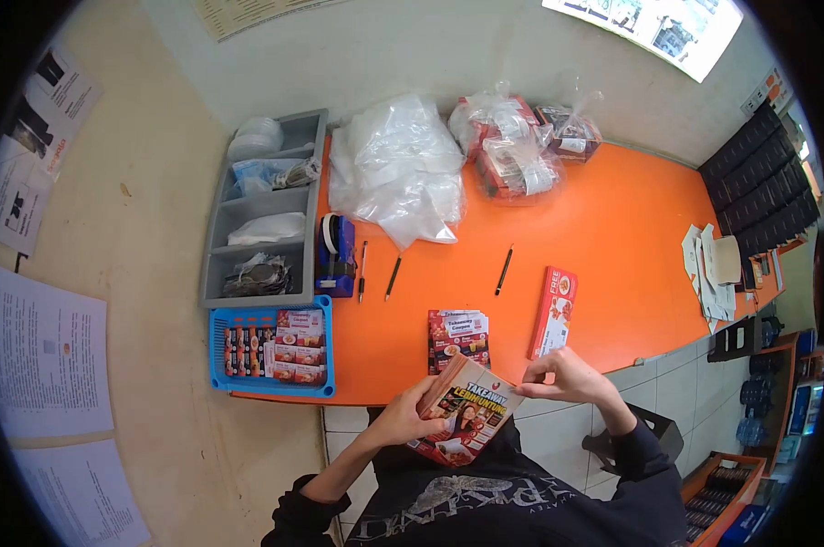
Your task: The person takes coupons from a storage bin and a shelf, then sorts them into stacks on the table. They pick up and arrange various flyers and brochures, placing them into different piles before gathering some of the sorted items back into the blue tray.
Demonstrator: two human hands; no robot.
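A thick stack of printed flyers (471, 415) with "TAKEAWAY" on the top sheet is held tilted over my lap, at the table's front edge. My left hand (401, 421) is closed around the stack's left side, thumb lying on top. At the upper right corner my right hand (569, 376) pinches the edge of a flyer between thumb and fingers. Just beyond the stack, a pile of takeaway coupons (457, 345) lies on the orange table (412, 337). To their right is a pile of long red and white leaflets (554, 313).
A blue basket (215, 351) of coupons and small packs sits at the left front, below a grey compartment tray (209, 264). Beside these are a tape dispenser (337, 260) and several pens. Plastic bags (398, 159) and bagged boxes (519, 169) lie at the back.
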